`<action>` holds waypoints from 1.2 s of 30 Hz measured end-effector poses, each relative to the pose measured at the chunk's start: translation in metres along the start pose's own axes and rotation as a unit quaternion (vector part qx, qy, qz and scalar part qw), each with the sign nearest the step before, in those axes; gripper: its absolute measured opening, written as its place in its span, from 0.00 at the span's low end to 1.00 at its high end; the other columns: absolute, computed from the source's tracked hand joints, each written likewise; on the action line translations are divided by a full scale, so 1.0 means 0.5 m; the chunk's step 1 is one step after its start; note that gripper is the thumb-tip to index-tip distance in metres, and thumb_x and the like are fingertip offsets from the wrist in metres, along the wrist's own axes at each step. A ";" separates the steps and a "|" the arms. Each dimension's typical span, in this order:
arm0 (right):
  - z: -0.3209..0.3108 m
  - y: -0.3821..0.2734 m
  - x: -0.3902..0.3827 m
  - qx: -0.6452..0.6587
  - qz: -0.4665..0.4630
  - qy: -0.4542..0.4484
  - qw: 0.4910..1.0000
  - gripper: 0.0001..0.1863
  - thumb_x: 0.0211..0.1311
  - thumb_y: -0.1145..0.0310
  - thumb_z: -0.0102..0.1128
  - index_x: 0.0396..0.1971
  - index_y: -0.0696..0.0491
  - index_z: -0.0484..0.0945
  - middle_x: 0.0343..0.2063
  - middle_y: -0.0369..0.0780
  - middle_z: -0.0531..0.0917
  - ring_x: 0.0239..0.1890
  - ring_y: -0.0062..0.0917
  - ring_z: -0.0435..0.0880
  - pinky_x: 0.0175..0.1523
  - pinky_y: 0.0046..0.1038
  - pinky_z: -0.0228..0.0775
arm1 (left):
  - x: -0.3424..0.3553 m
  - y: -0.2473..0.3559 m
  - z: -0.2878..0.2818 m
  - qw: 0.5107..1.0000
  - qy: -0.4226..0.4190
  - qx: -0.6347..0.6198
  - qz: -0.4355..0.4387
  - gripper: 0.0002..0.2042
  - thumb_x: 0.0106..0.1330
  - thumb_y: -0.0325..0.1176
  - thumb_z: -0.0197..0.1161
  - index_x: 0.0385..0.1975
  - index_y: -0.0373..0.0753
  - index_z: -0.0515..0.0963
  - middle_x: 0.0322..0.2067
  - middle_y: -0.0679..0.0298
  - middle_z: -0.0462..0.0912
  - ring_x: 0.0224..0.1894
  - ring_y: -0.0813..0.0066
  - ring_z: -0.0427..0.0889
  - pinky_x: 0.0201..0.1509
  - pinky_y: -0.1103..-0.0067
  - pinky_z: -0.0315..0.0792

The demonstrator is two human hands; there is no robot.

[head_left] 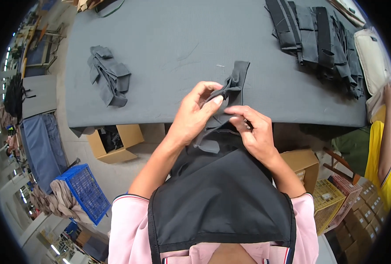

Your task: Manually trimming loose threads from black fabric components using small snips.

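My left hand [197, 110] pinches a dark grey fabric strip [236, 81] between thumb and fingers above the table's near edge. The strip is bunched at the pinch; its far end lies on the tabletop and a loose end hangs toward my black apron [222, 198]. Close by on the right, my right hand [255, 130] has curled fingers, its index fingertip beside the strip. Something small and dark with a pale glint shows among those fingers; its kind is not clear.
A loose pile of grey strips [109, 77] lies on the left of the grey-covered table [160, 53]. More strips are stacked at the far right [318, 39]. Below are an open cardboard box [116, 143], a blue crate [85, 193] and a yellow crate [327, 202]. A person in yellow [380, 154] is at right.
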State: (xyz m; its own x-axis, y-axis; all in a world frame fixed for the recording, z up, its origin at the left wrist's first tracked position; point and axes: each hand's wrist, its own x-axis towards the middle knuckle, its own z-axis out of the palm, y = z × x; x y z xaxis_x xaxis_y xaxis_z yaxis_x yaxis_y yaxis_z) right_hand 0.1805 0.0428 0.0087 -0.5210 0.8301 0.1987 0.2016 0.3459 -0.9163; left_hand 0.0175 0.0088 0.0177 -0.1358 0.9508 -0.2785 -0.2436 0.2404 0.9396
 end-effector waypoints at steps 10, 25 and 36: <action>-0.022 0.018 0.045 0.001 0.026 0.035 0.999 0.03 0.53 0.81 0.57 0.28 0.61 0.77 0.23 0.39 0.80 0.22 0.20 0.79 0.30 0.20 0.70 | 0.006 -0.013 -0.014 0.987 -0.029 -0.035 -0.156 0.26 0.50 0.19 0.52 0.51 0.38 0.56 0.43 0.59 0.69 0.38 0.80 0.70 0.44 0.83 0.67; -0.049 -0.046 0.029 -0.293 -0.045 -0.031 0.955 0.15 0.41 0.73 0.67 0.33 0.52 0.77 0.26 0.36 0.70 0.22 0.27 0.73 0.26 0.27 0.64 | -0.011 -0.037 0.026 0.988 0.090 -0.089 -0.088 0.23 0.50 0.17 0.53 0.50 0.29 0.63 0.42 0.62 0.69 0.38 0.84 0.70 0.39 0.87 0.67; -0.053 -0.045 0.058 -0.350 -0.117 -0.119 0.922 0.10 0.43 0.72 0.64 0.29 0.54 0.75 0.26 0.35 0.70 0.22 0.25 0.74 0.29 0.26 0.63 | -0.017 -0.036 0.027 0.987 0.093 -0.083 -0.103 0.23 0.50 0.16 0.53 0.50 0.28 0.62 0.40 0.62 0.71 0.36 0.85 0.71 0.38 0.87 0.67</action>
State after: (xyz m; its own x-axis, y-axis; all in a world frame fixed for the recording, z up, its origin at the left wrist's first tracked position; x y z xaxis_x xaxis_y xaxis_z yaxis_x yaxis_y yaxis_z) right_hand 0.1828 0.0706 0.0444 -0.7693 0.6054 0.2042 0.5026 0.7707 -0.3916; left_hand 0.0360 -0.0010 0.0056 -0.2378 0.8285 -0.5069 -0.4372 0.3747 0.8176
